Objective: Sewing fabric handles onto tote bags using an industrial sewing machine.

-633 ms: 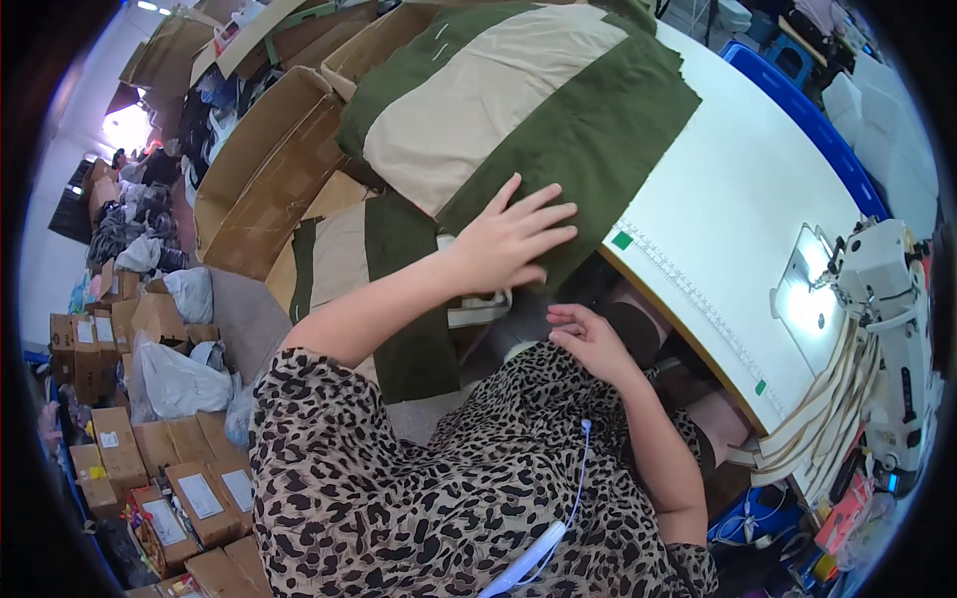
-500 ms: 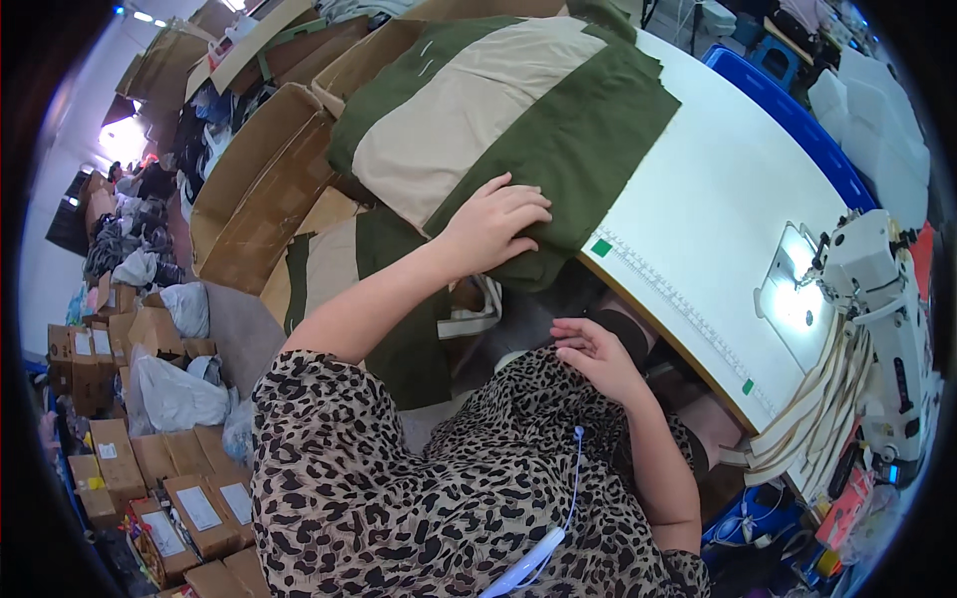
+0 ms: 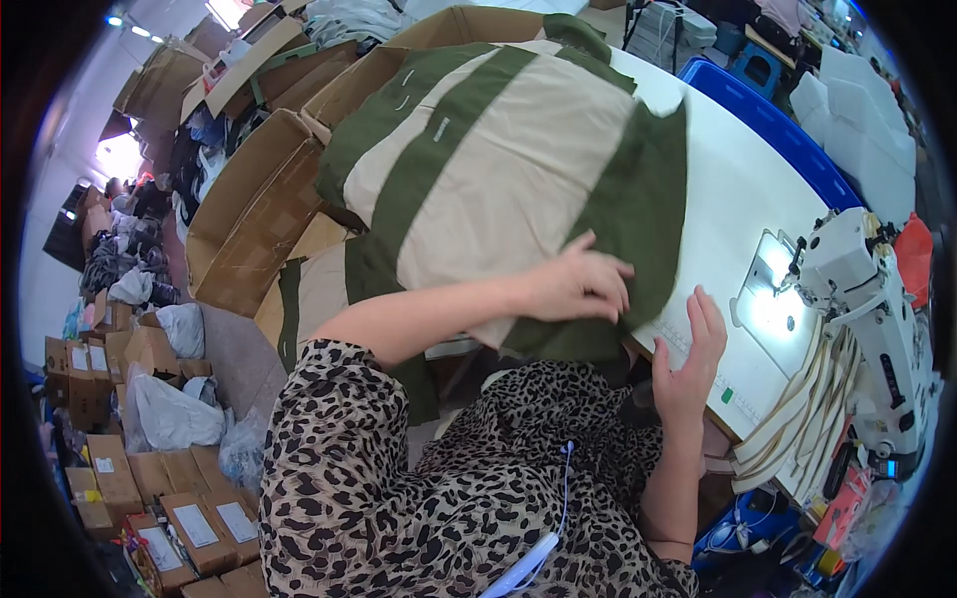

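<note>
My left hand [image 3: 583, 284] has its fingers curled on a green-and-beige fabric panel [image 3: 498, 159], gripping it near its lower right part; motion blurs it slightly. The panel lies over other similar pieces and reaches across the white work table [image 3: 738, 159]. My right hand [image 3: 688, 354] is raised at the table's front edge, open, fingers extended beside the fabric. More green-and-beige fabric [image 3: 319, 289] hangs beneath at the left. To the right of my right hand is a white sewing machine [image 3: 847, 279], lamp lit, with cream straps [image 3: 797, 409] below it.
Cardboard boxes [image 3: 239, 219] stand against the table's left side. A blue tray [image 3: 768, 120] runs along its far edge, near white foam pieces [image 3: 847, 130]. Stacked cartons and bags [image 3: 184, 419] cover the floor at the left. A blue stool [image 3: 753, 70] stands beyond the table.
My left hand has moved right and down, drawing the top panel rightward so another beige stripe shows. My right hand has risen from my lap to the table edge.
</note>
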`<state>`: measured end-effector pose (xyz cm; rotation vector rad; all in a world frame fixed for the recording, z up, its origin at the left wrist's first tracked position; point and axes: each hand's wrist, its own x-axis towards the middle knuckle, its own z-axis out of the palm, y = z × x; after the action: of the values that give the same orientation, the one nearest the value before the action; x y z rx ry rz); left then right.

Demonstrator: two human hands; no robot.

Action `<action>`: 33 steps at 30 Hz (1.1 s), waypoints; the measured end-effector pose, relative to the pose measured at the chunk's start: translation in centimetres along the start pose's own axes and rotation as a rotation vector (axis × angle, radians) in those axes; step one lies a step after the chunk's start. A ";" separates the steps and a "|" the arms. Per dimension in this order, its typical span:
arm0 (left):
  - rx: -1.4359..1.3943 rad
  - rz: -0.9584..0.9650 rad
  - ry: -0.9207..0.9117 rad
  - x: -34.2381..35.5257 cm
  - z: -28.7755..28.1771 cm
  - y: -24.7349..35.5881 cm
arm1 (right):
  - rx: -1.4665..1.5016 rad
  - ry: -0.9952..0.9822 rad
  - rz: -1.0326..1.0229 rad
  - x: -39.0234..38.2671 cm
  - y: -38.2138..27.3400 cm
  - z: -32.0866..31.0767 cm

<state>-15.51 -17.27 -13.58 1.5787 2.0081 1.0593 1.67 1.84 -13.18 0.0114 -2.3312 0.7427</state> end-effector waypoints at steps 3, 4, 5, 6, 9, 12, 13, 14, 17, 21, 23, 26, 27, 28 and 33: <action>-0.002 0.181 -0.192 0.9 2.5 2.4 | -0.171 -0.415 0.111 -1.3 1.9 -1.7; -0.063 0.191 -0.192 1.8 2.2 3.4 | -0.143 -0.445 0.171 -2.2 2.3 -1.9; -0.126 0.202 -0.194 2.7 2.2 4.0 | -0.149 -0.443 0.182 -2.9 2.4 -2.5; -0.031 0.248 -0.126 4.2 2.1 3.7 | -0.198 -0.396 0.193 -3.4 2.3 -3.3; 0.152 0.277 0.021 9.6 0.5 0.7 | -0.255 -0.271 0.268 -5.0 1.9 -4.3; 0.519 0.143 0.023 12.5 1.1 -1.2 | -0.198 -0.140 0.278 -6.7 1.3 -4.8; 0.599 0.129 -0.019 12.7 1.8 -1.5 | -0.179 -0.118 0.266 -7.1 1.2 -4.8; 0.682 0.118 -0.058 12.7 2.6 -1.6 | -0.162 -0.094 0.254 -7.3 1.2 -5.0; 0.674 0.201 -0.066 12.1 3.6 0.1 | -0.120 -0.093 0.245 -7.7 0.5 -6.7; 0.715 0.184 -0.118 13.3 3.4 2.8 | -0.142 -0.158 0.222 -8.7 1.3 -9.8; 0.688 0.110 -0.141 14.3 3.1 4.0 | -0.157 0.040 0.272 -9.1 2.8 -11.2; 0.667 0.130 -0.079 15.8 4.1 4.2 | -0.548 0.256 0.518 -6.9 5.3 -14.2; 0.734 0.129 -0.048 16.2 4.8 3.7 | -0.550 0.264 0.531 -6.4 6.7 -14.3; 0.797 0.125 -0.012 16.7 5.3 3.8 | -0.637 0.264 0.605 -5.9 8.1 -14.7; 0.793 0.117 -0.010 17.0 6.1 3.9 | -0.713 0.191 0.790 -3.1 10.6 -15.6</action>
<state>-13.89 1.01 -11.99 2.0644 2.5174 0.2595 11.40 18.15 -11.06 -1.2808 -2.2548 0.1870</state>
